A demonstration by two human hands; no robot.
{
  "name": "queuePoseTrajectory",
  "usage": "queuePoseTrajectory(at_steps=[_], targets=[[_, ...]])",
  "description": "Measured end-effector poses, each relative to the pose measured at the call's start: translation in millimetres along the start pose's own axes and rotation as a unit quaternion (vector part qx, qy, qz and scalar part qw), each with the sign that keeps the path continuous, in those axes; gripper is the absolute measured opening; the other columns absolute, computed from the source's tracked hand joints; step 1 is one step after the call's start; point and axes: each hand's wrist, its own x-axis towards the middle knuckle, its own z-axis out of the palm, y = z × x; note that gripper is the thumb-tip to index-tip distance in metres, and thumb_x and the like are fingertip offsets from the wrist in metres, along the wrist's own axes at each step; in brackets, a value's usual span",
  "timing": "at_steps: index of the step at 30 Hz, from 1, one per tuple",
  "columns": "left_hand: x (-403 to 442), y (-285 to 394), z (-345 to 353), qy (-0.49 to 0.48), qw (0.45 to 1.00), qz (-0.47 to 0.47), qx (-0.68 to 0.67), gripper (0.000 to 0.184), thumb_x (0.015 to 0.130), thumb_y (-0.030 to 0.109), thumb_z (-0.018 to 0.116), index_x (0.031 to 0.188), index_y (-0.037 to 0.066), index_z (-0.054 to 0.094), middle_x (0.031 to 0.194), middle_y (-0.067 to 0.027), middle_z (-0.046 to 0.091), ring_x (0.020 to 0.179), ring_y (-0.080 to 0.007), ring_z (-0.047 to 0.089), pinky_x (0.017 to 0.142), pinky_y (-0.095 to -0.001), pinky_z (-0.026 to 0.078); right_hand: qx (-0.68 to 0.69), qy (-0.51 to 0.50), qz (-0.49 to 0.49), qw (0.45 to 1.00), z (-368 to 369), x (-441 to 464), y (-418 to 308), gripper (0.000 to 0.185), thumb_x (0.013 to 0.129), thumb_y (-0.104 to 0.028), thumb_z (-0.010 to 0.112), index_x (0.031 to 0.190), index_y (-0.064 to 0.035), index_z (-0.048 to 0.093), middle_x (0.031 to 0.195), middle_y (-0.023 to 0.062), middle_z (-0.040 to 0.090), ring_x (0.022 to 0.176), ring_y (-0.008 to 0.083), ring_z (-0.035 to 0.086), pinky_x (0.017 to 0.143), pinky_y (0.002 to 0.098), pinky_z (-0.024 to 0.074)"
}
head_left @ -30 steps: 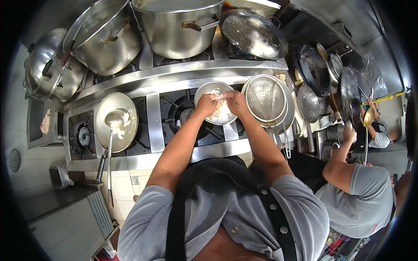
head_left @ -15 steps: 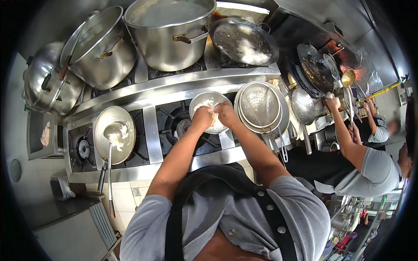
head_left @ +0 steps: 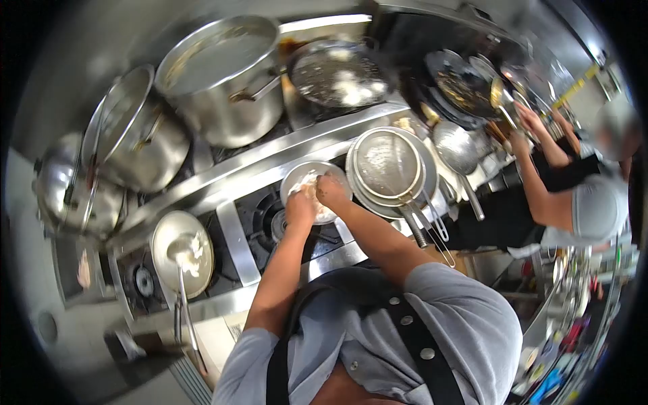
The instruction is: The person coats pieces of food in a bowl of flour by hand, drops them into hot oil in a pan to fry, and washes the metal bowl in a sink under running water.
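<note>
A round metal bowl [head_left: 291, 177] rests on the stove and holds a pale, shredded-looking food [head_left: 325, 214]. Both my hands are in it. My left hand [head_left: 300, 208] is at the bowl's left side, fingers curled into the food. Close beside it, my right hand [head_left: 330, 190] is bent over the food on the right side, its fingers closed. The fingertips are partly hidden. Nearby on the right, round strainers [head_left: 387, 164] are stacked over a wider pan. On the left, a pan [head_left: 162, 233] holds a ladle [head_left: 183, 297] and white food.
Large steel pots [head_left: 233, 111] stand behind on the raised ledge, beside a dark oily wok [head_left: 341, 73]. A perforated skimmer [head_left: 456, 150] lies to the right. At the far right a co-worker [head_left: 597, 206] reaches toward another wok [head_left: 462, 81] with a ladle.
The view has turned and tilted. Both my hands remain in the bowl and have shifted slightly over the food. The co-worker's arms have changed position at the far wok.
</note>
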Motion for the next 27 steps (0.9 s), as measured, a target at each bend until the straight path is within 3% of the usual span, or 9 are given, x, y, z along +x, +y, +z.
queuePoseTrajectory(at_steps=[4,8,10,13,14,17,21,24,27], targets=[[2.3,-19.5,0.2,-0.060,0.998,-0.004,-0.002,0.020,0.075,0.007,0.052,0.089,-0.002,0.062,0.081,-0.0250,0.061,0.079,-0.0412,0.059,0.072,-0.0438,0.047,-0.065,-0.027,-0.031,0.997,-33.5,12.3,5.1,0.019,0.073,-0.010,0.049,0.081,0.0010,0.063,0.091,0.0260,0.060,0.090,0.0353,0.058,0.082,0.0411,0.0455],[7.0,-33.8,21.2,0.068,0.985,0.026,-0.156,0.019,0.076,0.006,0.049,0.087,-0.004,0.061,0.076,-0.0206,0.063,0.067,-0.0321,0.062,0.061,-0.0383,0.048,-0.004,-0.029,-0.014,0.999,-46.6,9.2,-22.5,0.020,0.072,-0.007,0.048,0.082,-0.0004,0.064,0.091,0.0234,0.062,0.094,0.0336,0.058,0.083,0.0404,0.0455],[7.5,-37.4,16.5,-0.014,0.936,-0.130,-0.326,0.018,0.078,0.006,0.047,0.086,-0.003,0.060,0.072,-0.0158,0.062,0.060,-0.0240,0.059,0.052,-0.0334,0.045,0.032,0.044,-0.051,0.997,-31.3,8.7,-14.6,0.018,0.071,-0.007,0.050,0.080,-0.0028,0.065,0.084,0.0199,0.064,0.087,0.0361,0.060,0.078,0.0399,0.0476],[8.3,-23.0,-3.6,-0.085,0.864,-0.249,-0.429,0.019,0.081,0.007,0.042,0.085,-0.002,0.058,0.066,-0.0075,0.057,0.050,-0.0128,0.051,0.041,-0.0240,0.038,0.088,-0.048,-0.030,0.995,-22.1,8.7,13.4,0.017,0.071,-0.010,0.055,0.082,-0.0026,0.064,0.081,0.0193,0.064,0.081,0.0346,0.061,0.074,0.0375,0.0486],[8.5,-21.5,-4.8,-0.082,0.844,-0.260,-0.462,0.019,0.081,0.007,0.041,0.086,-0.002,0.058,0.065,-0.0076,0.057,0.050,-0.0130,0.051,0.041,-0.0240,0.038,0.131,-0.045,-0.076,0.987,-24.1,6.7,23.6,0.014,0.073,-0.015,0.059,0.079,-0.0032,0.064,0.078,0.0157,0.065,0.076,0.0268,0.062,0.066,0.0344,0.0496],[4.9,-11.6,-19.5,-0.064,0.820,-0.256,-0.507,0.019,0.080,0.005,0.039,0.087,-0.003,0.055,0.063,-0.0080,0.054,0.047,-0.0123,0.049,0.039,-0.0233,0.035,0.309,-0.130,0.062,0.940,-86.5,1.6,-0.8,0.018,0.080,-0.020,0.055,0.080,-0.0037,0.063,0.076,0.0098,0.064,0.070,0.0180,0.060,0.059,0.0316,0.0493],[10.0,-20.7,-17.6,-0.078,0.781,-0.252,-0.566,0.013,0.081,0.007,0.042,0.077,0.001,0.053,0.059,-0.0042,0.050,0.042,-0.0109,0.042,0.037,-0.0250,0.032,0.459,-0.010,0.036,0.888,-162.5,49.1,-9.1,0.029,0.090,-0.022,0.040,0.090,-0.0020,0.061,0.079,0.0077,0.064,0.066,0.0150,0.057,0.056,0.0287,0.0482],[11.0,-12.8,-23.0,-0.100,0.754,-0.265,-0.593,0.011,0.080,0.006,0.041,0.078,0.002,0.052,0.062,-0.0030,0.049,0.045,-0.0104,0.041,0.040,-0.0247,0.034,0.141,0.147,-0.164,0.965,-203.7,122.6,6.2,0.020,0.083,-0.017,0.051,0.088,-0.0007,0.060,0.081,0.0129,0.064,0.070,0.0203,0.060,0.062,0.0333,0.0488],[8.6,-14.9,-14.1,-0.095,0.799,-0.243,-0.542,0.011,0.080,0.002,0.042,0.085,0.001,0.052,0.070,-0.0052,0.054,0.054,-0.0121,0.049,0.046,-0.0251,0.041,0.026,0.219,-0.130,0.967,-207.0,166.4,2.9,0.021,0.073,-0.015,0.062,0.087,0.0001,0.059,0.080,0.0185,0.063,0.077,0.0297,0.062,0.068,0.0373,0.0485]])
